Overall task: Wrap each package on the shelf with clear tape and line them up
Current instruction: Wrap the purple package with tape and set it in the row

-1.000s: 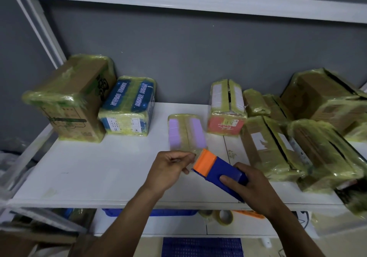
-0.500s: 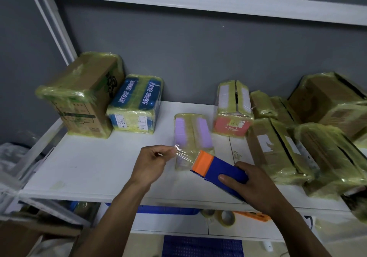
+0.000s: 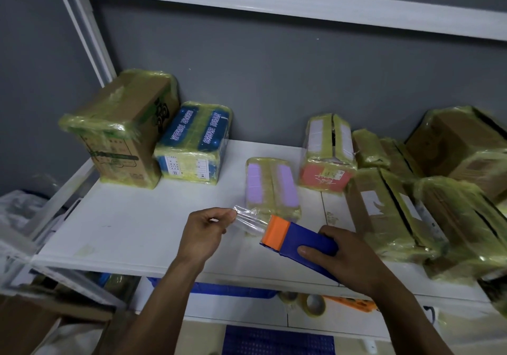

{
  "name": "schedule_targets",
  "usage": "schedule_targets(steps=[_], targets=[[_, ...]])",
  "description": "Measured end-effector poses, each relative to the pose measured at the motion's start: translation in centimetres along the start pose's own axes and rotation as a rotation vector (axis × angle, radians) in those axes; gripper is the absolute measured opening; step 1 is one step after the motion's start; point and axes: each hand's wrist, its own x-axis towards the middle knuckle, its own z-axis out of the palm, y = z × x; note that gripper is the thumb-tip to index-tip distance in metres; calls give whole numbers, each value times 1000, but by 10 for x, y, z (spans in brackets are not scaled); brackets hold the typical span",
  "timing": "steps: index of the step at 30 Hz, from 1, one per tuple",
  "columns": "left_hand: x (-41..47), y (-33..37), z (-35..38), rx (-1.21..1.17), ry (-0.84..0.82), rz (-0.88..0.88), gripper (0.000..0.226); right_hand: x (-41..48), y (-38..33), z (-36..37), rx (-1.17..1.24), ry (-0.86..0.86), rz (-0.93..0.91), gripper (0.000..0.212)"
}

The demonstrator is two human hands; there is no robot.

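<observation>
1. The left hand pinches the free end of a clear tape strip between thumb and fingertips, above the middle of the white shelf, near its front edge.
2. The strip is glossy, crinkled film, stretched from that pinch to the orange head of the tape dispenser.
3. The right hand clasps the dispenser's blue, boxy body from above, fingers curled round it.
4. The purple package, a flat oblong under yellowish wrinkled wrap, lies mid-shelf just behind the strip; whether they touch cannot be told.
5. At the back left corner stands a tall brown cardboard carton, with a blue printed package just beside it, both shiny with film.
6. A red-ended package sits behind the purple one, towards the back edge.
7. Wrapped brown boxes crowd the right end, some tilted against each other.
8. Round tape rolls lie on the lower shelf.
</observation>
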Motion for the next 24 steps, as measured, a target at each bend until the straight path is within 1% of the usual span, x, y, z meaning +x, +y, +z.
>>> schedule_targets(steps=[4, 7, 9, 11, 14, 17, 22, 24], targets=[[3, -6, -1, 2, 24, 6, 9, 3, -6, 0, -33, 20, -3, 52], [5, -10, -1, -14, 30, -1, 8, 7, -18, -2, -82, 123, -26, 56], [9, -13, -2, -39, 29, -38, 9, 11, -28, -4, -137, 176, -25, 58], [12, -17, -2, -86, 41, -92, 8, 17, -39, -4, -224, 195, -10, 54], [18, -23, 0, -137, 65, -137, 4, 27, -53, -3, -343, 188, 30, 50], [24, -29, 4, -151, 91, -151, 2, 35, -66, 0, -487, 166, 46, 52], [34, -39, 7, -179, 92, -233, 4, 50, -82, 2, -642, 146, 62, 54], [37, -42, 9, -180, 78, -254, 5, 54, -84, 4, -664, 124, 86, 56]])
